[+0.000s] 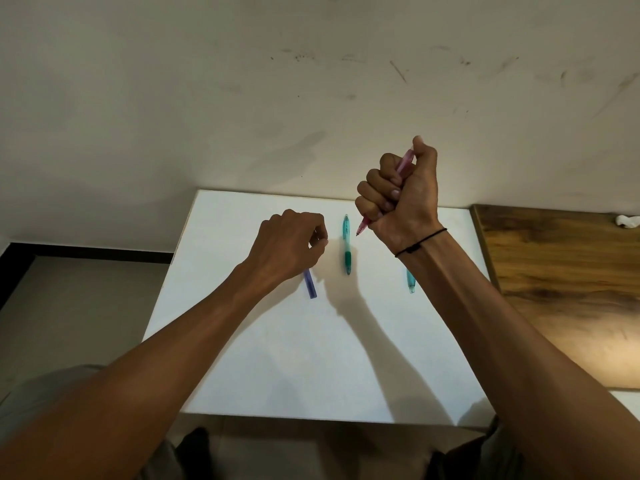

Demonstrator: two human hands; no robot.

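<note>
The right hand [401,188], raised above the white tabletop [277,358], has its grip clamped in a fist round a pink pen [406,162], tip down. The left hand [291,244] has its grip closed on a purple pen [310,285] lying on the tabletop. A green pen [346,244] lies between them.

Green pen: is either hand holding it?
No, the green pen lies untouched on the white table; the left hand holds a purple pen, the right hand a pink pen.
</note>
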